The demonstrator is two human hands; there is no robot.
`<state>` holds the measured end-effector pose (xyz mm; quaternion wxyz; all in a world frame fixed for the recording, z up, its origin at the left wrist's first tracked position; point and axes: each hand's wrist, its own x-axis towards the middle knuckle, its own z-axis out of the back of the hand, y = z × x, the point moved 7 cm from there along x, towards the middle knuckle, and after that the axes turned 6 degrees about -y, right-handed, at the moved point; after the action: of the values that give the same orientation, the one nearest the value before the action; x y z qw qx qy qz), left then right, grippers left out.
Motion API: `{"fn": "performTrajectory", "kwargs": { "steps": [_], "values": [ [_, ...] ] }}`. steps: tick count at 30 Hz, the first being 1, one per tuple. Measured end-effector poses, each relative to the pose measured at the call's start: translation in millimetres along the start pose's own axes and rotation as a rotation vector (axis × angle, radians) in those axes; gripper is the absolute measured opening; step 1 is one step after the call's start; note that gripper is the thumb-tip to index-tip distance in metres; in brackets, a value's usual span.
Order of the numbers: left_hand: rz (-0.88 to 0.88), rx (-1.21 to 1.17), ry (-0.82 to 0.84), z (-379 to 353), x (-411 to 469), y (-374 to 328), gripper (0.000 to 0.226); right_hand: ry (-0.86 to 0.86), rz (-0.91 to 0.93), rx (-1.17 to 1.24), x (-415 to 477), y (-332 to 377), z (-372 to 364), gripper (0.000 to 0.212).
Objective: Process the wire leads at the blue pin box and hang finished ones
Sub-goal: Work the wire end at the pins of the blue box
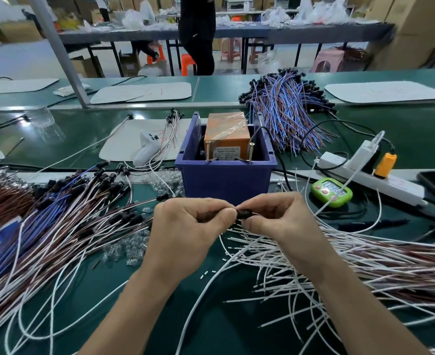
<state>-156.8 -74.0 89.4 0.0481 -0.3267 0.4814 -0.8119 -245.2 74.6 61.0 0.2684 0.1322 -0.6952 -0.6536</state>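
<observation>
Head view: left hand and right hand meet fingertip to fingertip, both pinching one small black cap just in front of the blue pin box. Loose white leads heaped at right; capped leads piled at left; green timer right of the box.

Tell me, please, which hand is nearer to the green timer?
Right. The right hand, pinching the black connector, is just left of and below the green timer; the left hand pinches it too, farther left.
</observation>
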Motion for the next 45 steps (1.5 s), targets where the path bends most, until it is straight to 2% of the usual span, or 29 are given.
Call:
{"fn": "performTrajectory", "kwargs": {
  "steps": [3,8,12,19,26,33,37,40,45],
  "values": [
    [0.015,-0.002,0.000,0,-1,3,0.023,-0.012,0.029,-0.093,0,2,0,0.033],
    [0.064,-0.009,-0.034,0,-3,5,0.024,-0.045,0.039,-0.125,-1,3,0,0.026],
    [0.188,-0.031,0.037,-5,0,20,0.025,-0.049,0.023,-0.205,-2,-1,2,0.024],
    [0.269,-0.074,0.145,-9,2,28,0.023,-0.021,0.008,-0.273,-1,-6,0,0.026],
    [0.434,-0.206,0.196,-14,0,41,0.020,-0.025,0.000,-0.230,-2,-4,-2,0.027],
    [0.421,-0.293,0.151,-17,-1,42,0.009,-0.017,-0.005,-0.119,-4,-2,-5,0.028],
    [0.463,-0.394,0.148,-18,-1,48,0.023,0.013,-0.014,-0.095,-4,-7,-5,0.027],
    [0.456,-0.402,0.169,-20,-1,49,0.023,0.002,-0.044,-0.085,-2,-15,-3,0.024],
    [0.323,-0.320,0.070,-15,4,41,0.028,-0.072,0.023,-0.031,1,-4,-8,0.021]
  ]
}}
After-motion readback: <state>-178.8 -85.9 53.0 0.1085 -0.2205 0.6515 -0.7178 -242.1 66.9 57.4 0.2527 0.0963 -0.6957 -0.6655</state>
